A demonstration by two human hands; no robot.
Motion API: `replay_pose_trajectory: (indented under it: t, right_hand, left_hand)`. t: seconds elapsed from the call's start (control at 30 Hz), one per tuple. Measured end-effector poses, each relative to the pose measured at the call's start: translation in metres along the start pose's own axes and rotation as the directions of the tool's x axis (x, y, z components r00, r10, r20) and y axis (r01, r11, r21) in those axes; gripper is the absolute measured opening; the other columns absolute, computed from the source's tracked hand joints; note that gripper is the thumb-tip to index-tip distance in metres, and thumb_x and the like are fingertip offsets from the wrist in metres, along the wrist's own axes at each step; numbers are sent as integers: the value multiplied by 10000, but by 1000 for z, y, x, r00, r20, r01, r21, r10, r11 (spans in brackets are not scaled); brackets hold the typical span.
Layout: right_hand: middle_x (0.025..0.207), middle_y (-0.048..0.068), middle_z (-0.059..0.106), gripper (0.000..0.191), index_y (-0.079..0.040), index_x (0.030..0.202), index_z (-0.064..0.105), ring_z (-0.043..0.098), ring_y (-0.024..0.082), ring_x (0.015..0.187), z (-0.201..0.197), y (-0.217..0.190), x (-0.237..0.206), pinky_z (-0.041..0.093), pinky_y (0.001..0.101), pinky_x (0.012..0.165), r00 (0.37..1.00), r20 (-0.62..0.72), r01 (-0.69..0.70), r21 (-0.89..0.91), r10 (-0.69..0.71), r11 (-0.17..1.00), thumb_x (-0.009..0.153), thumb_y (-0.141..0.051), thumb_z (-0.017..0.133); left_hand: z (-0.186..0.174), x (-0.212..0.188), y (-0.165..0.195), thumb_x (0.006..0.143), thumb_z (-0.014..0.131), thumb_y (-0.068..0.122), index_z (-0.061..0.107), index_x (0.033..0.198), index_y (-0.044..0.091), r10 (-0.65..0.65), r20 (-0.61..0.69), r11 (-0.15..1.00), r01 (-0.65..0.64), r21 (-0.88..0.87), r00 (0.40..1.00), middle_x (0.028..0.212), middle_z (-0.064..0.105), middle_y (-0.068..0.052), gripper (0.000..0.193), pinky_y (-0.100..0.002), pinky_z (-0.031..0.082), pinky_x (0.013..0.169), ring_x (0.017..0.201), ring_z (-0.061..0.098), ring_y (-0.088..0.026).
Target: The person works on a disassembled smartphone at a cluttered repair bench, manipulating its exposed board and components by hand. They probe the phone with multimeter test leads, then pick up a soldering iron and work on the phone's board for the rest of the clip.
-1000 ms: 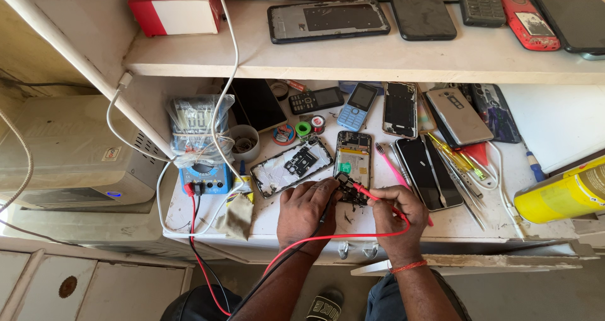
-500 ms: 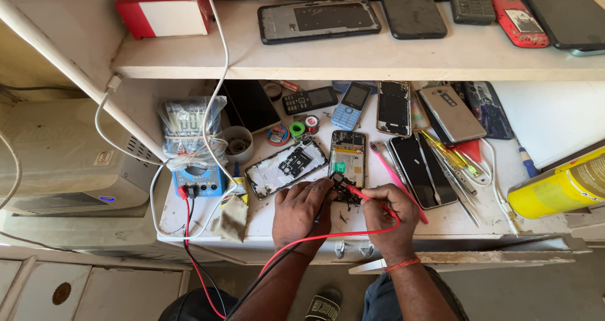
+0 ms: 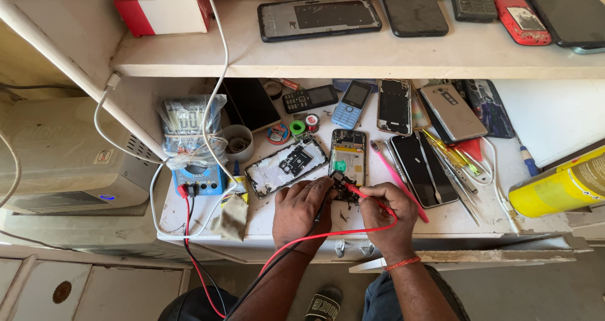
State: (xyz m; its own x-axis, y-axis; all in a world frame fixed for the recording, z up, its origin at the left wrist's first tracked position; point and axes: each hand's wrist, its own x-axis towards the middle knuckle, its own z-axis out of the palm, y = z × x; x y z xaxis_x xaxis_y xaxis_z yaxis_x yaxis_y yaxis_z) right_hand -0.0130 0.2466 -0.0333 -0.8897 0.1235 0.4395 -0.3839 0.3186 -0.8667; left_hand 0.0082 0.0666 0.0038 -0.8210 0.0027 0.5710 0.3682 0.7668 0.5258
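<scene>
A person is sitting at a cluttered white workbench [image 3: 441, 223], seen from above through a camera on their head. Both hands are meeting at the near edge of the bench over a small dark circuit board [image 3: 345, 194], which is lying flat between them, just below an opened phone [image 3: 348, 156] with its back removed.

The right hand [image 3: 387, 211] is pinching a red test probe [image 3: 353, 189] between thumb and fingers, closed tightly around it like a pen. The probe is slanting up and to the left, its tip touching the board's upper edge. A red lead [image 3: 328, 235] is curling from it back under the wrists.

The left hand [image 3: 302, 207] is curled palm down, pressing on the board's left side. A black probe [image 3: 322, 211] seems to be tucked under its fingers, though how firmly it is gripping I cannot tell.

The board is lying directly between the two hands, touching both; its long axis is hard to judge because fingers are covering much of it. The right hand's probe tip is the nearer contact.

Both leads are running left to a blue multimeter [image 3: 198, 179], near a second opened phone frame [image 3: 287, 165]. A pink tool [image 3: 394, 176], several handsets and a yellow can [image 3: 558, 185] are lying to the right.
</scene>
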Motion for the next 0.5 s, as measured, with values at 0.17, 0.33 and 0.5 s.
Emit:
replay_pose_trajectory:
  t: [0.17,0.33,0.5]
  right_hand:
    - [758,-4,720,127,-21,923,745,609,3,626,0,0,1,496,186,538,999,8,48,-5,-48,999,834,36,674]
    - [735,4,703,139,-22,925,751,581,9,612,-1,-1,2,474,191,529,999,2,39,-18,-39,999,834,36,664]
    - [743,3,707,129,-20,917,748,578,10,616,-1,-2,2,469,192,537,999,-7,42,-16,-42,999,834,34,665]
  left_hand:
    - [-1,0,-1,909,716,195,687,1142,139,28,-11,1000,-28,-4,1000,1096,767,12,241,-413,439,918,1058,683,-195]
    - [-1,1,0,910,715,195,686,1140,140,26,-8,1000,-26,-7,1000,1088,767,14,238,-415,439,916,1050,683,-195]
    - [0,1,0,915,715,199,688,1133,144,22,-8,1000,-22,-7,1000,1078,766,18,226,-414,441,917,1039,685,-191]
